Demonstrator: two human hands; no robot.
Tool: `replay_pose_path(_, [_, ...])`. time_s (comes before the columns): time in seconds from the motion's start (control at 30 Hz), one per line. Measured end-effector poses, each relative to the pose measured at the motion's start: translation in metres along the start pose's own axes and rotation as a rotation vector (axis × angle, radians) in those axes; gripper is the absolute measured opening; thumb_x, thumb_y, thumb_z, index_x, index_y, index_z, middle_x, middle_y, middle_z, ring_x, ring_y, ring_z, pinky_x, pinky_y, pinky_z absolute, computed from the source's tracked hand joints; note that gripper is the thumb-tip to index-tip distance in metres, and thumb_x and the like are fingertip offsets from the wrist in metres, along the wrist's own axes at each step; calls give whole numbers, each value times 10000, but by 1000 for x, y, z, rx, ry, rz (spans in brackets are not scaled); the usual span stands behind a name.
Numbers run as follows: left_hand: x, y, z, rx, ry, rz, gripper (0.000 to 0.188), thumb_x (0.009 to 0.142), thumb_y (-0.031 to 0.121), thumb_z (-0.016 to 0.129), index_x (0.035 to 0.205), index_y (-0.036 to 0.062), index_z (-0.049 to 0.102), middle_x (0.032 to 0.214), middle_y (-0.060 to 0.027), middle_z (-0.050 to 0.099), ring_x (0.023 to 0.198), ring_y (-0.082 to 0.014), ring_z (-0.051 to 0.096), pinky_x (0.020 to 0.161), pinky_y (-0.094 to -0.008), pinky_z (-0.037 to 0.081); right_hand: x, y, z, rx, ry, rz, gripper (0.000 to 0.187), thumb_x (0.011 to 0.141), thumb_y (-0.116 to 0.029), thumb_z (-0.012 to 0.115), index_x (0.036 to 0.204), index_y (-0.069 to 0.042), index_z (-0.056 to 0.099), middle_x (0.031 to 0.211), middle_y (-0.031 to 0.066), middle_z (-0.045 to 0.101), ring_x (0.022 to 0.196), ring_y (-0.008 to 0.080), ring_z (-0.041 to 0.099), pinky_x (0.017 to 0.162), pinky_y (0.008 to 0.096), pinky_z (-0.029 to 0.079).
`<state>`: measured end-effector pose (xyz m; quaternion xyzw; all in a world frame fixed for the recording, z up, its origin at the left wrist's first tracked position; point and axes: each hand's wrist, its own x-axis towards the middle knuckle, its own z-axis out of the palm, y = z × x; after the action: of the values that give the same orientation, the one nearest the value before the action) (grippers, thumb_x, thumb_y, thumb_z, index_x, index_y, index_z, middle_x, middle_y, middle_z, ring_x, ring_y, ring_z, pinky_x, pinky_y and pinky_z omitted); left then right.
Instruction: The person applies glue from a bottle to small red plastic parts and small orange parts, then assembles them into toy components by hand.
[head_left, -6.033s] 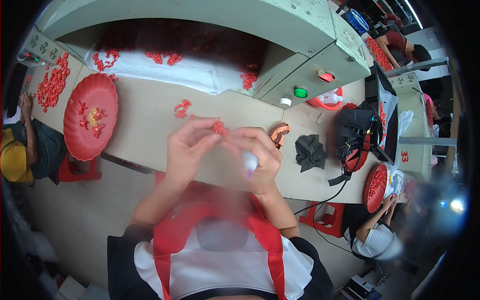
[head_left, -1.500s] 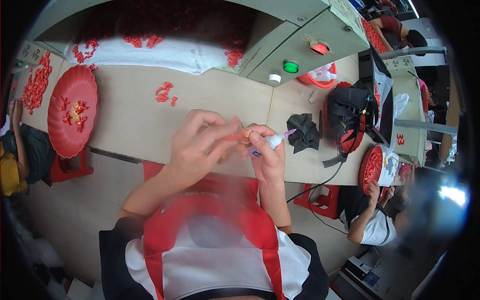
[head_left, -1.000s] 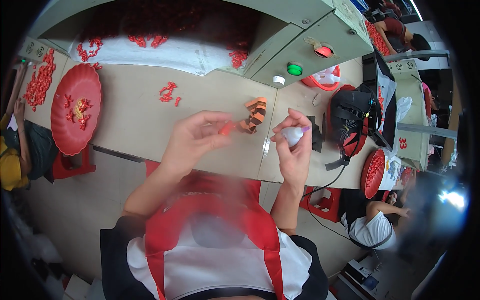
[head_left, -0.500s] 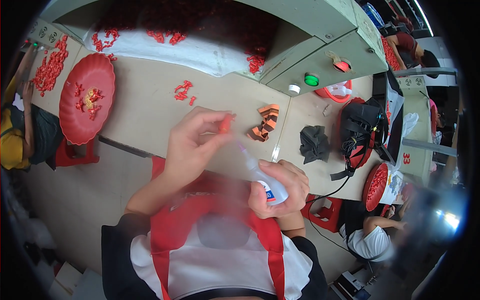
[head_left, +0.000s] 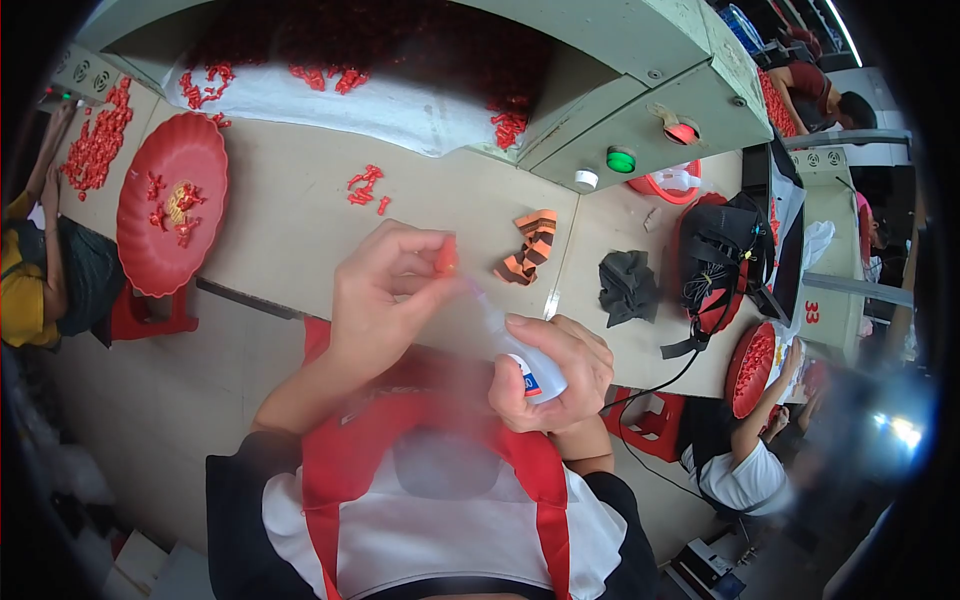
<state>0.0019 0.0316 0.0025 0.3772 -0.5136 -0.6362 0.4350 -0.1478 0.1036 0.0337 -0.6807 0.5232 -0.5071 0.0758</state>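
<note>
"What are the two hands doing?"

"The left grip (head_left: 385, 285) pinches a small red piece (head_left: 445, 258) between thumb and fingers. The right grip (head_left: 560, 380) is wrapped around a soft white bottle (head_left: 540, 372), thumb along its side, with the purplish nozzle (head_left: 480, 293) slanting toward the left fingertips."

"So which step is this?"

"I'd judge it's the lining-up or dabbing step: bottle brought to piece. The nozzle's end sits just beside the piece, but it's blurred there, so I can't tell whether they touch or whether anything is coming out."

"What does the next move call for?"

"A steady left grip, I'd say, and a fine aim from the right one, with only a light squeeze. Too much pressure could wet the fingertips."

"And what's around them?"

"Beyond the left grip, a few loose red pieces (head_left: 365, 185) lie on the desk (head_left: 290, 190). Beyond the bottle, between the two grips, there's an orange and brown striped strip (head_left: 532, 245). A crumpled black cloth (head_left: 628, 287) lies beyond and to the right of the right grip."

"The red plate (head_left: 143, 262)?"

"Well to the left of the left grip, with several red figures (head_left: 157, 215) in it."
</note>
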Motion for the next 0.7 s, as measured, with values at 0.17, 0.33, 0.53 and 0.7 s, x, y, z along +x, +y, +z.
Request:
replay_pose_path(0.17, [1, -1, 0, 39, 2, 29, 266, 718, -72, 661, 962, -27, 567, 917, -71, 522, 804, -142, 606, 676, -258, 550, 0, 1, 0, 1, 1, 0, 319, 596, -42, 658, 910, -10, 606, 588, 65, 551, 456, 183, 532, 440, 247, 421])
replay_pose_path(0.33, [1, 0, -2, 96, -52, 35, 297, 742, -149, 598, 1014, -70, 509, 956, -73, 503, 858, -147, 608, 732, -240, 538, 0, 0, 0, -3, -6, 26, 319, 589, -41, 658, 904, -12, 613, 593, 65, 556, 464, 186, 540, 443, 248, 425])
replay_pose_path(0.53, [0, -3, -3, 94, -60, 20, 292, 748, -151, 588, 1016, -69, 506, 972, -80, 505, 861, -169, 619, 731, -255, 544, 0, -1, -1, 12, -31, 58, 309, 581, -36, 658, 887, -13, 620, 612, 67, 574, 469, 186, 546, 450, 251, 432])
replay_pose_path(0.7, [2, -1, -3, 76, -59, 4, 292, 751, -149, 587, 1020, -67, 506, 962, -79, 508, 857, -171, 621, 730, -255, 544, 1, -1, -1, 29, -35, 69, 307, 580, -32, 658, 884, -13, 623, 619, 66, 578, 470, 186, 546, 452, 250, 436])
